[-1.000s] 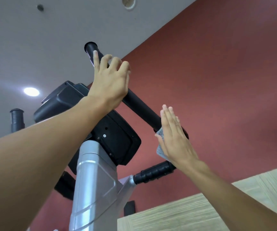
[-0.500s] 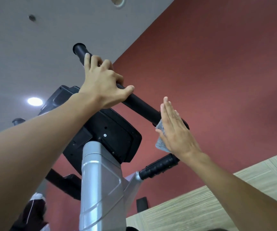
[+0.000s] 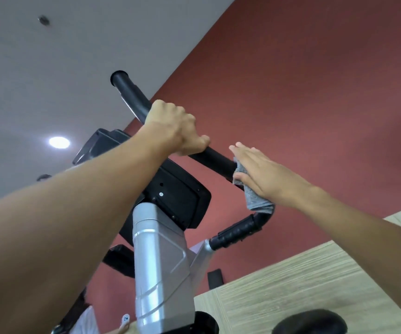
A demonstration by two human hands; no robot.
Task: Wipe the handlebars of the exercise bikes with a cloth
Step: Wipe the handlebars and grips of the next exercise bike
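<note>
Red wall (image 3: 315, 92); left hand (image 3: 175, 128) now fisted

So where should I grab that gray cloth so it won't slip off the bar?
Hold the cloth at its upper part, where the right hand presses it flat on the black handlebar. Come from the near side and curl fingers around the bar. The lower end hangs loose, so gripping there probably wouldn't keep it in place.

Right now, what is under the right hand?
A grey cloth is pressed by the flat right hand against the black handlebar; the bar beneath the cloth is hidden.
</note>
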